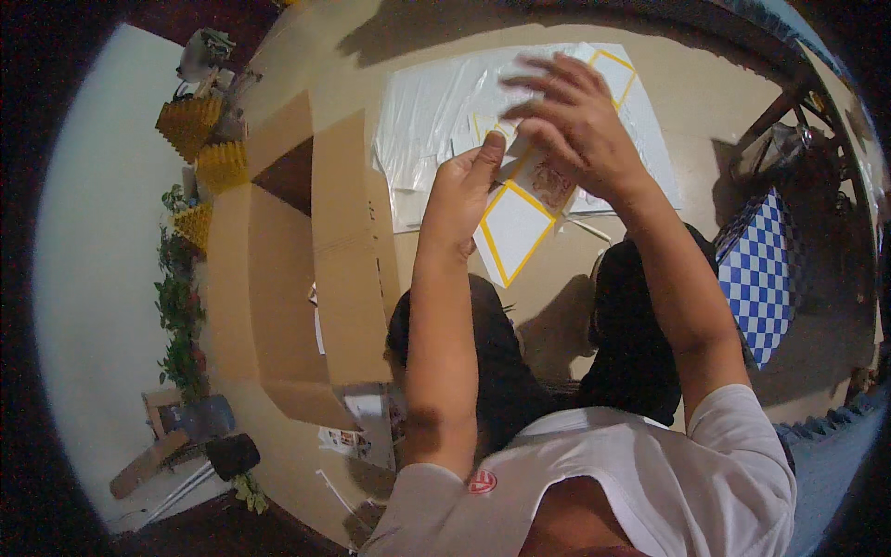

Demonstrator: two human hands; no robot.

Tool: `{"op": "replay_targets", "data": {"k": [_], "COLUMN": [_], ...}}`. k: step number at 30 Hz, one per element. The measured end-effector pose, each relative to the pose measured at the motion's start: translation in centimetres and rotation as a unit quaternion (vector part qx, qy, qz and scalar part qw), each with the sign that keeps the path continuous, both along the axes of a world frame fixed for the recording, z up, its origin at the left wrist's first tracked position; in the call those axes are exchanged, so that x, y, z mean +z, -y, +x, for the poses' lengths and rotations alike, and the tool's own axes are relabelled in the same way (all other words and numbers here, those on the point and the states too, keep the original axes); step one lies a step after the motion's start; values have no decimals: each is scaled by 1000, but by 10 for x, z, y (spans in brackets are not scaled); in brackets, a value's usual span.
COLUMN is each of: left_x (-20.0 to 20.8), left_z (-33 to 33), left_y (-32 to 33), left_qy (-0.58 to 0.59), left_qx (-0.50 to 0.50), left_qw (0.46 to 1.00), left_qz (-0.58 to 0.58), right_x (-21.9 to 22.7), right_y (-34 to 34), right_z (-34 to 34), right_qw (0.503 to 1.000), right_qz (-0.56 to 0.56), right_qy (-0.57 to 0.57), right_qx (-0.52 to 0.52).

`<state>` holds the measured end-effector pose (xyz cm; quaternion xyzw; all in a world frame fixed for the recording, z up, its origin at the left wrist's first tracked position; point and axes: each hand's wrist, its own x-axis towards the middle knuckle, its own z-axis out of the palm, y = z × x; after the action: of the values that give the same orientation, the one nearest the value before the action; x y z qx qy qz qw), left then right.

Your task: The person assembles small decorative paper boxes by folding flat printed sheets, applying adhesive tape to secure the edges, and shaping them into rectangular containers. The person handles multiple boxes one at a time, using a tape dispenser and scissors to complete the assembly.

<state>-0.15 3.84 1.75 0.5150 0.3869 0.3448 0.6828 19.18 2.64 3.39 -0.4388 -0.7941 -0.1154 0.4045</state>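
Note:
My left hand (464, 190) is closed on a flat white card (517, 232) with a yellow diamond outline, its thumb lying on top. A patch of reddish-brown print (551, 182) shows farther up, partly covered by my right hand. My right hand (577, 130) hovers over the card's far end, fingers spread and slightly smeared by motion; whether it touches the card cannot be told. Beneath both hands lie white sheets with glossy plastic film (422, 116). Another yellow-edged diamond (613, 76) shows past my right fingers.
A tall open cardboard box (353, 269) stands on the floor at my left. To the right is a blue-and-white checkered thing (761, 278) beside dark furniture. Potted plants (178, 316) and yellow ridged stacks (190, 125) line the left wall. A thin pale stick (590, 230) lies near my knee.

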Motion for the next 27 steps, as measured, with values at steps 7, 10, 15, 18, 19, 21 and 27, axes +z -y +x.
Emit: {"op": "replay_targets", "data": {"k": [7, 10, 15, 18, 19, 21, 27], "left_x": [9, 27, 19, 19, 19, 19, 7], "left_z": [1, 3, -13, -20, -21, -20, -18], "left_y": [3, 15, 16, 16, 16, 16, 11], "left_qy": [-65, 32, 6, 40, 40, 39, 46], "left_qx": [37, 67, 32, -3, -6, -12, 5], "left_qw": [996, 994, 999, 998, 997, 996, 994], "left_qz": [-43, -85, 25, 47, 59, 81, 95], "right_x": [-9, -11, -7, -9, -9, -11, -11], "right_y": [6, 0, -2, -3, -3, -5, -3], "right_z": [-18, -7, 14, 18, 19, 19, 18], "right_qw": [956, 941, 927, 923, 921, 925, 922], "right_qz": [-282, -307, -274, -259, -260, -254, -253], "right_qy": [-85, -107, -192, -214, -218, -213, -223], "right_qx": [-2, -92, -171, -186, -189, -184, -188]}}
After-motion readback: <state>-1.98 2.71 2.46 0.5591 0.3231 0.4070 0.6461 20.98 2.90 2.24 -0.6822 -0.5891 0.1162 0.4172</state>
